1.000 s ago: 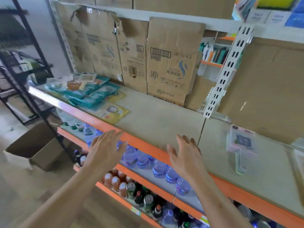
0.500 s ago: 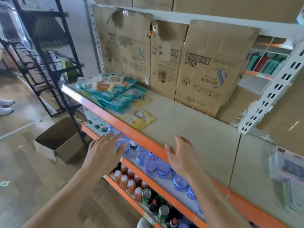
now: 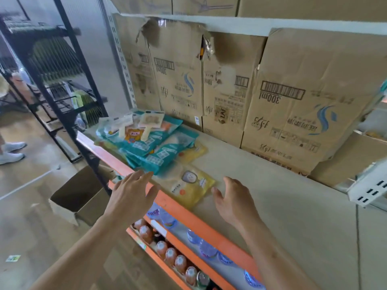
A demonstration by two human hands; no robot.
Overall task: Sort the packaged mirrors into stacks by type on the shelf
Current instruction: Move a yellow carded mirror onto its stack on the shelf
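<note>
A loose pile of packaged mirrors lies at the left end of the grey shelf. Several teal packs overlap there, with small pale handled mirrors on top. A yellow pack lies flat nearest me, and another yellow pack peeks out behind the teal ones. My left hand hovers open over the orange shelf edge, just left of the near yellow pack. To the right of that pack my right hand hangs open above the shelf. Neither hand holds anything.
Worn cardboard boxes line the back of the shelf. Below the orange shelf edge stand rows of bottles. An open carton sits on the floor at left, by a black rack. A person's white shoes show far left.
The view has swung left, bringing the mirror pile close. Both hands moved toward the near yellow pack, staying open and empty. The handled mirror pack at right is out of view.
</note>
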